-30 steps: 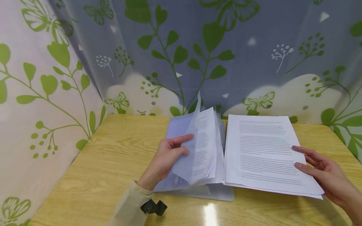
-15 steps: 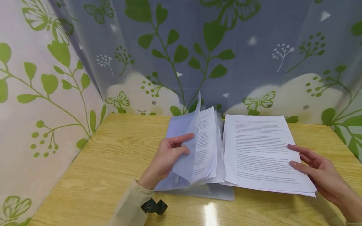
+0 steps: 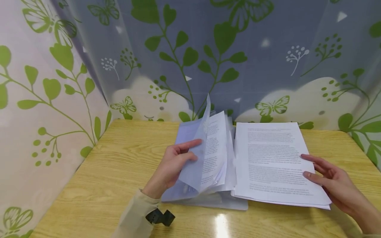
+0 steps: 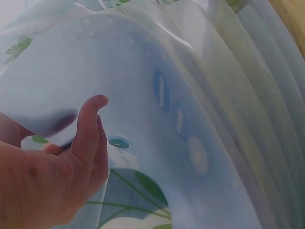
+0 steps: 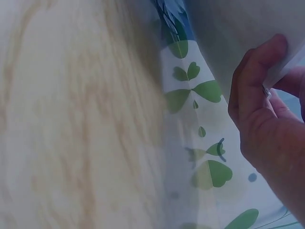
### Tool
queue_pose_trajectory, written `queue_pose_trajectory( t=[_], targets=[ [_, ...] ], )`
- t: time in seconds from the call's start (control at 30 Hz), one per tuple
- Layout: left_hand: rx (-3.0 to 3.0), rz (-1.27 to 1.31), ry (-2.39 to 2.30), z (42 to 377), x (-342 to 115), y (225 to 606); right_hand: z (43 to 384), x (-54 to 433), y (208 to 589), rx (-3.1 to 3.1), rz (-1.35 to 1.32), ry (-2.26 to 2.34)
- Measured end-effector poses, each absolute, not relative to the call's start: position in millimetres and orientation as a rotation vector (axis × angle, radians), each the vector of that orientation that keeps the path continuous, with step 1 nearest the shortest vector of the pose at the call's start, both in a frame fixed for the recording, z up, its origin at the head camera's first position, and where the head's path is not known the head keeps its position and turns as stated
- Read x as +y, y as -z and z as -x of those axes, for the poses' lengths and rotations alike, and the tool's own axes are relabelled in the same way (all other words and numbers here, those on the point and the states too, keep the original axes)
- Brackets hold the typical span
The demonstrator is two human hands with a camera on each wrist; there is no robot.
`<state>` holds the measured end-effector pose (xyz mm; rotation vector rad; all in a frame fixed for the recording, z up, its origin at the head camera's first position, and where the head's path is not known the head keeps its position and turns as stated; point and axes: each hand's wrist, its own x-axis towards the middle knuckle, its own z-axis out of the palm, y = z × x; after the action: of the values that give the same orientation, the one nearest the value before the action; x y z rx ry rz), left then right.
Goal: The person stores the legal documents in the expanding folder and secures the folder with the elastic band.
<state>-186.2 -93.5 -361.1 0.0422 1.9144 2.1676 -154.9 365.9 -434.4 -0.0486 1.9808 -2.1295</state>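
On the table lies an opened folder (image 3: 217, 201) with translucent plastic pockets (image 4: 248, 81). My left hand (image 3: 170, 167) pinches a raised translucent sheet (image 3: 194, 172) of it between thumb and fingers, bending it up. Behind that sheet, printed pages (image 3: 215, 148) show inside the folder. To the right, a stack of printed paper (image 3: 274, 162) has its left edge against or just over the folder's right side; which of the two I cannot tell. My right hand (image 3: 336, 185) grips the stack's right edge, thumb on top and other fingers underneath, as the right wrist view shows.
The wooden table (image 3: 119, 158) extends to the left and in front of the folder. A patterned curtain (image 3: 253, 66) with leaves and butterflies hangs right behind the table and along the left side. A small black device (image 3: 160, 216) sits on the left sleeve.
My right hand has moved the paper stack left, closer to the folder, and its edge has tilted slightly. The left hand stays nearly in place, still pinching the raised sheet.
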Motion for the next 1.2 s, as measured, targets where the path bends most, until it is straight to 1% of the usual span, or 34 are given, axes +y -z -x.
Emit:
queue_pose_trajectory(
  t=[0.33, 0.97, 1.2],
  targets=[
    [1.915, -0.051, -2.173, 185, -93, 361, 158, 361, 431, 2.003, 0.076, 2.109],
    [1.955, -0.048, -2.161, 186, -90, 364, 169, 335, 422, 1.834, 0.255, 2.198],
    [1.962, -0.055, -2.154, 185, -90, 365, 171, 331, 420, 1.852, 0.251, 2.189]
  ],
)
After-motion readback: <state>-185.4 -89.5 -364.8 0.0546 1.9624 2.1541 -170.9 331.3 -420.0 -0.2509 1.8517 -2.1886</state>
